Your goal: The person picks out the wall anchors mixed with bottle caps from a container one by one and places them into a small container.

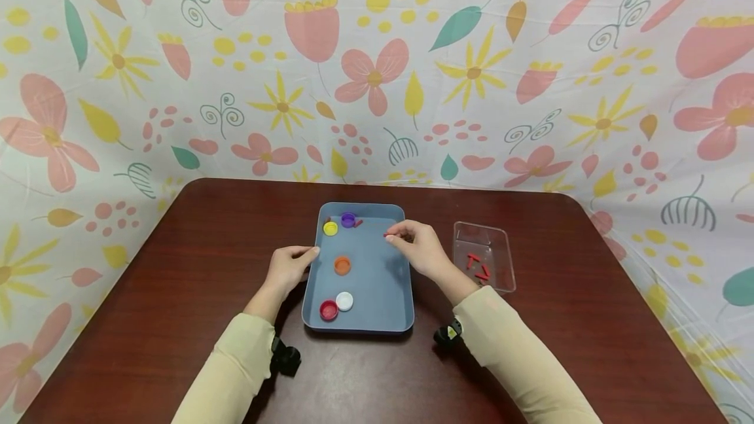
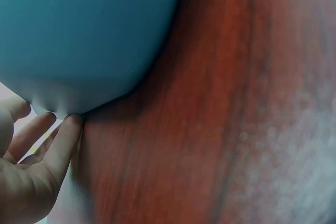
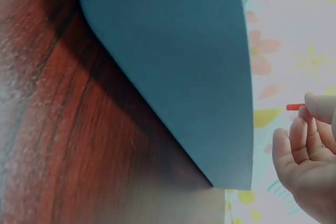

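Note:
A blue-grey tray (image 1: 377,286) lies on the table, with small round cups in it: yellow (image 1: 330,229), purple (image 1: 348,220), orange (image 1: 342,265), white (image 1: 344,301) and red (image 1: 328,310). My left hand (image 1: 287,271) grips the tray's left side, thumb at the rim; in the left wrist view its fingertips (image 2: 73,121) touch the outer wall. Over the tray's right side, my right hand (image 1: 419,247) pinches a small red stick (image 3: 295,107) between thumb and finger. Another red stick (image 1: 359,223) lies beside the purple cup, and one (image 1: 328,220) is near the yellow cup.
To the right of the tray stands a clear plastic box (image 1: 505,260) with several red sticks (image 1: 485,271) inside. The brown table (image 1: 235,228) ends at a flower-print cloth (image 1: 377,136) behind it. Black wrist cameras (image 1: 285,358) hang below both sleeves.

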Demonstrator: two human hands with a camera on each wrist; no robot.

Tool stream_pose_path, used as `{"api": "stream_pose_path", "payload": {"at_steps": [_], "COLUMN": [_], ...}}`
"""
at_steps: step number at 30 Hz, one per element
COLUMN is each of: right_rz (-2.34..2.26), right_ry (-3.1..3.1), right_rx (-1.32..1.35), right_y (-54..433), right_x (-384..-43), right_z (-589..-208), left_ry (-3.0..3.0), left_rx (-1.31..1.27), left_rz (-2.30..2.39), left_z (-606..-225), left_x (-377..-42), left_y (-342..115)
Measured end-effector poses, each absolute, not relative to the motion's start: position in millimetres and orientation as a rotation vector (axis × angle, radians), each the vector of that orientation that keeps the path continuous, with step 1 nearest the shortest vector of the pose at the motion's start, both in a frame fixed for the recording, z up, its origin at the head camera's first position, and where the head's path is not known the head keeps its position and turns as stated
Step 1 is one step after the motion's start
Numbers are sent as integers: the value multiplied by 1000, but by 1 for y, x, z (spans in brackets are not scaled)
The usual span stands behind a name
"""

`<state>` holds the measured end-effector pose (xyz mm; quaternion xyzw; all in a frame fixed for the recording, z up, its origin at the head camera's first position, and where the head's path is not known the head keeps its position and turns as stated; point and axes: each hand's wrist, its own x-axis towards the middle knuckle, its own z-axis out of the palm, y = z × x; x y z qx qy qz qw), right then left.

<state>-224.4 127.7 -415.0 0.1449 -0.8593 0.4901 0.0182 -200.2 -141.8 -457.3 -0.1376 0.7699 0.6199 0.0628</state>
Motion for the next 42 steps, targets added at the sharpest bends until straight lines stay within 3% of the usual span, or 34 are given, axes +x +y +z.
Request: {"api": "stream_pose_path", "payload": {"at_steps": [28, 42], "right_rz": [1884, 1758], "right_ry": [-2426, -2270], "right_rx": [179, 22], "right_y": [187, 238], "right_x": [-193, -183], "right_z": [-406, -404], "left_ry": [2337, 2351], "left_rx": [-402, -383], "left_rz": [1886, 1864], "left_z": [-457, -459], "left_x": [-199, -201], "left_y": [-139, -141]}}
